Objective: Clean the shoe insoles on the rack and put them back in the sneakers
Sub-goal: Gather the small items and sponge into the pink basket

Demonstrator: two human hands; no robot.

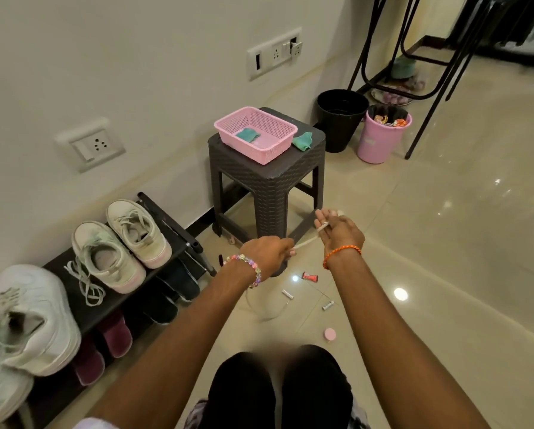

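Glossy tile floor (445,212); both hands (269,252) pinch flat lace (306,242).

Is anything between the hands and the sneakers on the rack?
Nothing visible. Both hands, left and right, hold a white lace over the floor; the sneakers sit unobstructed on the rack to the left.

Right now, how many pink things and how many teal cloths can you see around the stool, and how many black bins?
Pink things: 2, the basket on the stool and the pink bin on the floor.
Teal cloths: 2, one in the basket, one beside it on the stool.
Black bins: 1, the black bin by the wall.
Total: 5.
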